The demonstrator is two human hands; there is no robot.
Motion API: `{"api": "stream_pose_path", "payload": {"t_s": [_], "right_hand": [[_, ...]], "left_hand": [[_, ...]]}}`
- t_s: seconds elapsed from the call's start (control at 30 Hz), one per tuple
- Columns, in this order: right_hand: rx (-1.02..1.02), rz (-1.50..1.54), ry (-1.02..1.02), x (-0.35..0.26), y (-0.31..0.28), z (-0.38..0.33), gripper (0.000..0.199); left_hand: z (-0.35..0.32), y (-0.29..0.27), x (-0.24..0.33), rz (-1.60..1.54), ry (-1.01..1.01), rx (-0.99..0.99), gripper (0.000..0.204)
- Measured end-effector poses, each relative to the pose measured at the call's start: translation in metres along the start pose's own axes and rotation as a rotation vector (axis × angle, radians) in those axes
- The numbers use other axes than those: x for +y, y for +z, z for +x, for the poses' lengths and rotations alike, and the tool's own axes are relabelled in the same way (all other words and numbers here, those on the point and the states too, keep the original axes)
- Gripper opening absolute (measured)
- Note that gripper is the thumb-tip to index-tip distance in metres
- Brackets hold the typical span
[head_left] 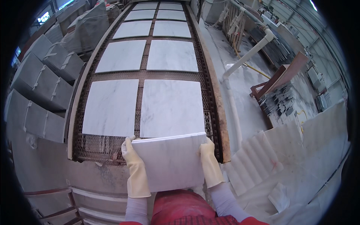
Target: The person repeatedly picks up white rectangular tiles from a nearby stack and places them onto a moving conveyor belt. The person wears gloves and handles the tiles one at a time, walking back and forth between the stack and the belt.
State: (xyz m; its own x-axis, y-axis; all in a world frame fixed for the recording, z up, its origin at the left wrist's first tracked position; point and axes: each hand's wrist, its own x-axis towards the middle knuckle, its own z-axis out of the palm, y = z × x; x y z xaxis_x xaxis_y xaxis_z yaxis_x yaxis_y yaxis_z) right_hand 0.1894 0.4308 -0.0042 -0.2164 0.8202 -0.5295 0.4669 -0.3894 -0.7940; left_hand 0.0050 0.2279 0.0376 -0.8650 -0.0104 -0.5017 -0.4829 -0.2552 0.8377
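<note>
Upright in front of my body are white, grey-veined stone tiles [172, 163], held face to face; their top edge shows at least two layers. My left hand [134, 161], in a cream rubber glove, grips their left side near the upper corner. On the opposite side my right hand [210, 163], gloved alike, is closed round the edge. The fingers behind the tiles are hidden. Just beyond the held tiles, a flat tile [172, 108] lies on the right of a mesh conveyor belt [101, 147], with another tile [111, 107] beside it on the left.
More tiles [172, 55] run in two rows toward the far end between the conveyor's side rails [220, 135]. Strapped grey slabs [45, 82] stand along the left. A white pipe [247, 56], a brown stand [281, 75] and stacked slate-like pieces [279, 105] are at right.
</note>
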Motion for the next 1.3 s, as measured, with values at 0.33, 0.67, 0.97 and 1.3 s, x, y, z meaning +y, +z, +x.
{"api": "stream_pose_path", "payload": {"t_s": [0.33, 0.67, 0.97, 1.3], "right_hand": [[0.05, 0.073, 0.101, -0.002, 0.017, 0.024, 0.028], [-0.124, 0.265, -0.079, -0.001, -0.007, 0.012, 0.04], [-0.122, -0.219, -0.304, 0.072, -0.095, -0.081, 0.038], [-0.613, -0.022, 0.288, 0.13, -0.082, -0.093, 0.07]], "left_hand": [[-0.055, -0.156, -0.103, 0.566, 0.393, -0.001, 0.032], [-0.078, -0.189, -0.128, 0.119, -0.589, -0.301, 0.06], [-0.074, -0.183, -0.138, 0.137, -0.563, -0.144, 0.067], [-0.085, -0.176, -0.127, 0.178, -0.464, -0.127, 0.065]]}}
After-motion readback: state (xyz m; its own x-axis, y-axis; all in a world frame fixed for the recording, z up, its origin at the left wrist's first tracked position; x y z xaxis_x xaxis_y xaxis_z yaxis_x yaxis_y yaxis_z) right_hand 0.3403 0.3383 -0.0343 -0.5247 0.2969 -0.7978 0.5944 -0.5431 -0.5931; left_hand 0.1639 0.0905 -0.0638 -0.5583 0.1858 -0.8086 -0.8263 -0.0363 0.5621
